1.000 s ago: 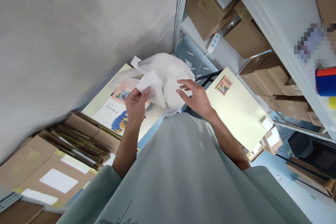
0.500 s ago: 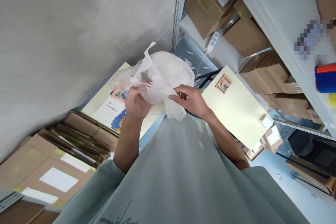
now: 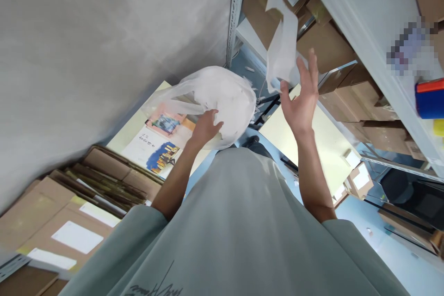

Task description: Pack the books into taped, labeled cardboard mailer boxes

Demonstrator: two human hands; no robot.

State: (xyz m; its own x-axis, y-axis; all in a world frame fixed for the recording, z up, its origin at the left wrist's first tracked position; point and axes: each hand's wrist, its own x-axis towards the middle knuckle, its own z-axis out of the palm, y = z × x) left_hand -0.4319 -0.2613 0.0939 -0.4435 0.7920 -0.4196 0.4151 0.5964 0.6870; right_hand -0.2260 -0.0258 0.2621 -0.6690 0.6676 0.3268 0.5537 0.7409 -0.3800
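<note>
My left hand (image 3: 207, 128) reaches over the mouth of a white plastic bag (image 3: 251, 97), with thumb and forefinger apart. White paper sheets (image 3: 222, 97) lie inside the bag. My right hand (image 3: 301, 101) is raised on the right, palm up and fingers spread. Just beyond its fingers a curled, torn-looking white sheet (image 3: 284, 51) hangs in the air; whether it still brushes the fingertips I cannot tell. Left of the bag, on a pale table (image 3: 121, 136), lie a pink picture card (image 3: 166, 120) and a printed white sheet (image 3: 142, 145) with a blue picture.
Folded cardboard (image 3: 104, 180) and a carton (image 3: 45, 212) stand at the lower left. A second pale table (image 3: 322, 148) is on the right. Shelves (image 3: 347, 18) with cardboard boxes (image 3: 329, 51) rise at the upper right. White scraps litter the blue floor (image 3: 239, 67) behind the bag. A wall closes the left side.
My right hand has swung up and right and opened, and the white sheet has gone up and right with it. My left hand has let go of the sheet and moved to the bag's mouth.
</note>
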